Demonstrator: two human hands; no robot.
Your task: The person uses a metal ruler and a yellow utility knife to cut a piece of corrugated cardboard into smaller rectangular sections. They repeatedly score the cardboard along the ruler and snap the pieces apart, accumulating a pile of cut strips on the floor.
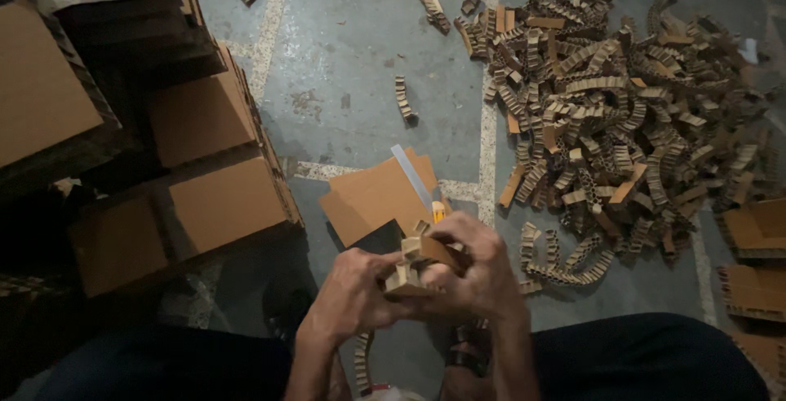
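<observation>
While both hands, left hand (354,294) and right hand (479,266), clamp honeycomb cardboard pieces (413,266), strip pile (622,122) lies at 2 o'clock; fitting step, needs alignment.

Floor (360,65): grey concrete, pale joints.
Strip pile (622,114): lay heaped at right.
Cardboard stacks (213,163): stood at left.

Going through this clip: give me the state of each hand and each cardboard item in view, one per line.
left hand: closed around the cardboard piece
right hand: gripping the same piece from the other side
cardboard piece: held above the floor between both hands
heap of honeycomb strips: loose, scattered
flat sheets: lying on the floor
stacked cardboard pads: piled, leaning
</observation>
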